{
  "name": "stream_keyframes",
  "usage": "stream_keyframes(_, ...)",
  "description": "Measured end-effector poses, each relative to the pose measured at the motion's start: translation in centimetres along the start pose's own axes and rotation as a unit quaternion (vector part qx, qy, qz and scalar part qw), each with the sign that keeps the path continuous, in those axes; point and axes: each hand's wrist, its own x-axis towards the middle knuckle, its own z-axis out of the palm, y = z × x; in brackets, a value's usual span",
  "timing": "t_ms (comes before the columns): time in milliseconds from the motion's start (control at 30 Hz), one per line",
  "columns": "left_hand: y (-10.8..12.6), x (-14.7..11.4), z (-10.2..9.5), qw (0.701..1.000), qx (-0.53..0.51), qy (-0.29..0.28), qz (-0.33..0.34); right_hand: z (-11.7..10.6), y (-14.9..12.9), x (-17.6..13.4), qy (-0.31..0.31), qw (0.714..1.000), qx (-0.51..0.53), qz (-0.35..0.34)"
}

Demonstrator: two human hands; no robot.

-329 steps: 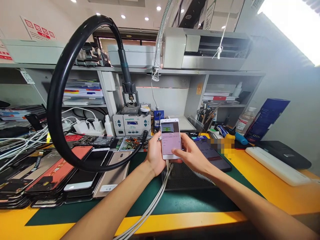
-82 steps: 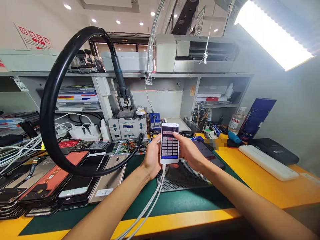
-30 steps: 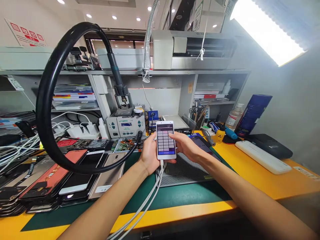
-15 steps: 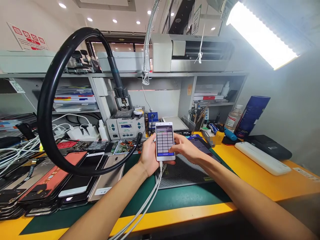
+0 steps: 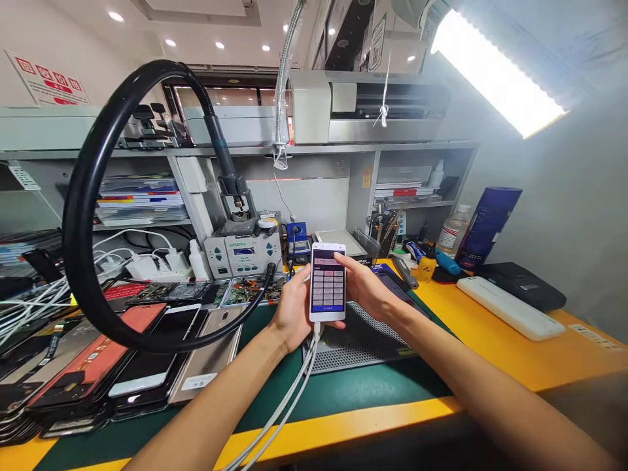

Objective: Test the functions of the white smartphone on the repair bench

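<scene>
A white smartphone (image 5: 328, 315) is held upright in front of me, its lit screen showing a grid of pale buttons with a blue bar at the bottom. My left hand (image 5: 292, 313) wraps around its left side, the fingers mostly hidden behind it. From the right, my right hand (image 5: 367, 288) grips the phone's edge, its thumb over the upper right of the screen. White cables (image 5: 293, 392) run from the phone's bottom end toward the bench's front edge. Below the phone lies a dark perforated plate (image 5: 363, 347) on the green mat (image 5: 373, 386).
A thick black hose (image 5: 78, 196) loops on the left from the hot air station (image 5: 245, 255). Several phones and phone parts lie there, including a coral-red panel (image 5: 108, 347). On the right are a white power bank (image 5: 510, 307), a clear bottle (image 5: 452, 232) and a blue cylinder (image 5: 490, 226).
My right thumb has moved from the lower right of the screen up to its top right. The screen's upper part looks different. The view has shifted slightly.
</scene>
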Motion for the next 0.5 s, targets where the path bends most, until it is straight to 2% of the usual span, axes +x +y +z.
stream_keyframes(333,0.01,0.09,-0.09,1.0,-0.025,0.0,-0.007,-0.09,-0.2,0.04,-0.029,1.0,-0.01,0.001)
stream_keyframes(500,0.08,-0.09,0.12,1.0,-0.016,0.004,-0.006,-0.15,0.12,0.11,-0.006,1.0,-0.023,-0.006)
